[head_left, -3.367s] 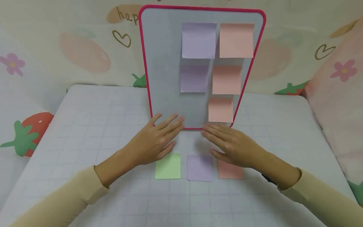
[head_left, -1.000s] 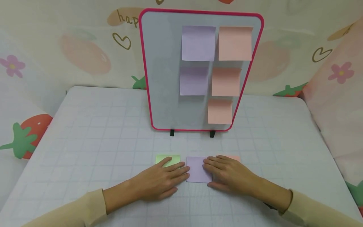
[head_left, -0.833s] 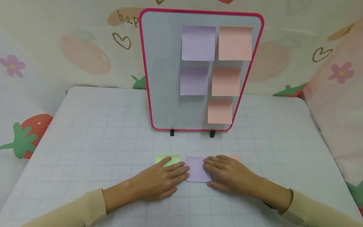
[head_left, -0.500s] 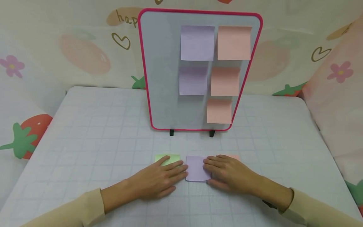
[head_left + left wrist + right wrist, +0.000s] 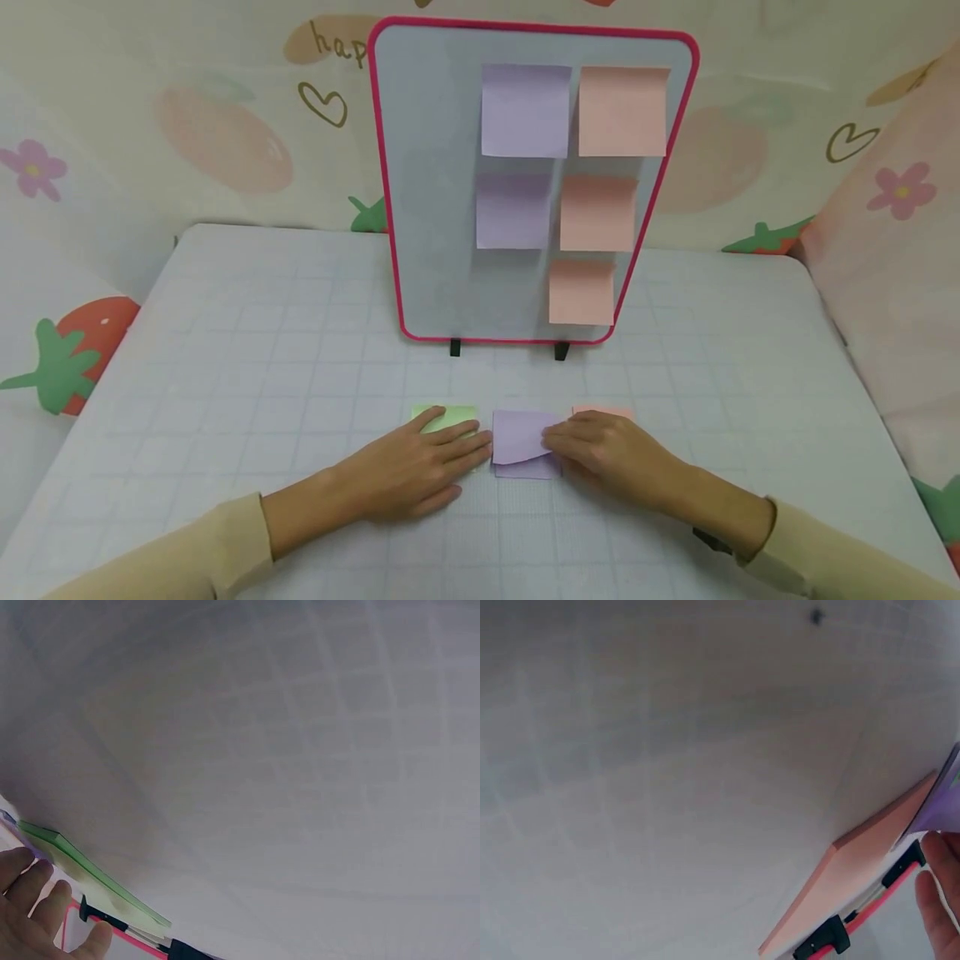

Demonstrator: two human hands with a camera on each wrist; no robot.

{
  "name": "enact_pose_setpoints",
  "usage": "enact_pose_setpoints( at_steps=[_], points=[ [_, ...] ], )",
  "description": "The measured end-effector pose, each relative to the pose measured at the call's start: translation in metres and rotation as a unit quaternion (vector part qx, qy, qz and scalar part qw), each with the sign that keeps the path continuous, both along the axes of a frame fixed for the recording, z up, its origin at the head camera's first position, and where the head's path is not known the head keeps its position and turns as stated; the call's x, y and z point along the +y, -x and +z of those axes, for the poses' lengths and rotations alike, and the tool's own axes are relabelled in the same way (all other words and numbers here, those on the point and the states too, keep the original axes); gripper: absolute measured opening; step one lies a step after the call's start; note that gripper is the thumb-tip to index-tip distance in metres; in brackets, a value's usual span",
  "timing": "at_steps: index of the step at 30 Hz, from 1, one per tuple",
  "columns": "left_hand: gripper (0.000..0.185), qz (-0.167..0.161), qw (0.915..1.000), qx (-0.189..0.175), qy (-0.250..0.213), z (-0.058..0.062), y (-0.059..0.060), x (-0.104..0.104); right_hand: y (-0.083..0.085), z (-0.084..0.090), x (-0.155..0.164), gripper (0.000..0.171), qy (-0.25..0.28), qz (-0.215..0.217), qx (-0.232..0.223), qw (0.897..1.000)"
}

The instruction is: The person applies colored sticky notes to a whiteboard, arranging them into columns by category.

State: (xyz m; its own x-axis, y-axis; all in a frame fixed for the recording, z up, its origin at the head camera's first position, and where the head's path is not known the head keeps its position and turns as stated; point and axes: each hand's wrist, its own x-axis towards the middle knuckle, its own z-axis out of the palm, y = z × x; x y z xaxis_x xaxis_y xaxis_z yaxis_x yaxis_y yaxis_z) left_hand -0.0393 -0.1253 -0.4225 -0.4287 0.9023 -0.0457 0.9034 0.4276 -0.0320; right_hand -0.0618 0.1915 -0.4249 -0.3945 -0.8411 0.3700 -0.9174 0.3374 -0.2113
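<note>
Three sticky-note pads lie in a row near the table's front: green [image 5: 450, 415], purple [image 5: 525, 471] and pink [image 5: 603, 412]. My left hand [image 5: 457, 446] lies flat, its fingers resting on the green pad [image 5: 90, 874] and reaching the purple pad's left edge. The fingers of my right hand [image 5: 555, 437] pinch the right edge of the top purple sheet [image 5: 516, 437], which curls up off its pad. That hand covers most of the pink pad [image 5: 855, 877]. In the right wrist view the lifted purple sheet [image 5: 943, 796] shows above a fingertip [image 5: 939, 889].
A pink-framed whiteboard [image 5: 427, 167] stands upright on two black feet behind the pads. It carries two purple notes [image 5: 525, 110] in one column and three pink notes [image 5: 622, 111] beside them. The gridded table [image 5: 262, 358] is ringed by patterned padded walls.
Both hands came back from the whiteboard's base to the pads. In the last half second the right hand peeled the top purple sheet's near right corner upward; the left hand stayed put.
</note>
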Motion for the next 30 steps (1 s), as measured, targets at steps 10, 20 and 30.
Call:
enact_pose_setpoints(
  at_steps=[10, 20, 30],
  points=[
    [0.048, -0.037, 0.9992, 0.013, -0.011, 0.002, 0.002, 0.004, 0.003, 0.008, -0.002, 0.036, 0.025, -0.034, 0.004, 0.999],
    [0.048, -0.053, 0.9982, 0.025, -0.01, 0.001, 0.001, 0.008, 0.009, 0.021, -0.003, 0.037, 0.04, -0.046, -0.002, 0.998],
    [0.047, -0.05, 0.9984, 0.023, -0.011, -0.001, 0.0, 0.009, 0.026, 0.036, -0.016, 0.038, 0.096, -0.039, 0.07, 0.992]
  ],
)
